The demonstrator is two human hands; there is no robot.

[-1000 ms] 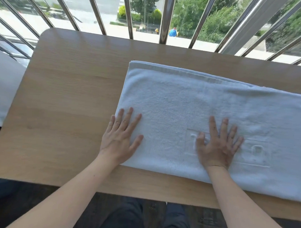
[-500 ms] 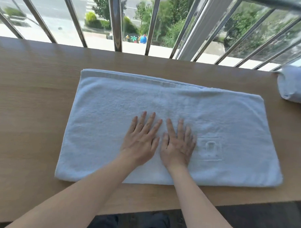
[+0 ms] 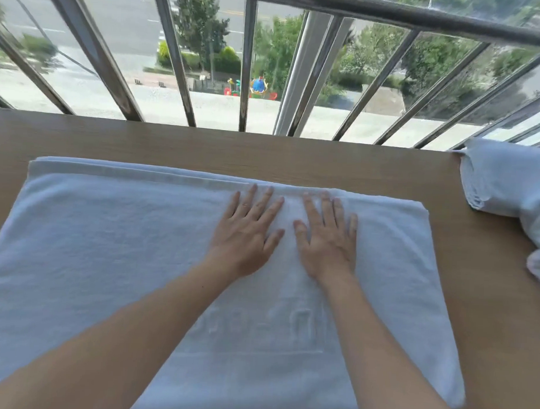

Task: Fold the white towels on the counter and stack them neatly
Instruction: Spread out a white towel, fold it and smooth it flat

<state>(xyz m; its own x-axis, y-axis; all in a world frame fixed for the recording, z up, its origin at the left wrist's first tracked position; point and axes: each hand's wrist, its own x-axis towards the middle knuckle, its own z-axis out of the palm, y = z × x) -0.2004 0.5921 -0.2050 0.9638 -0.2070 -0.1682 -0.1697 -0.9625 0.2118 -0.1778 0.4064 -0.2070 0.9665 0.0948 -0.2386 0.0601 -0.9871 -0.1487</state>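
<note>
Now smoothing: left hand [image 3: 246, 234] and right hand [image 3: 328, 240] lie flat, fingers spread, grasping nothing, mid-frame on the half-folded towel [image 3: 93, 244] (next, probably, another fold).

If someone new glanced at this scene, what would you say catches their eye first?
First, the large white towel spread flat over most of the wooden counter, with the left hand and right hand pressed palm-down side by side near its far edge. Next, another white towel lies bunched at the counter's right end, and metal railing bars stand beyond the counter's far edge.
</note>
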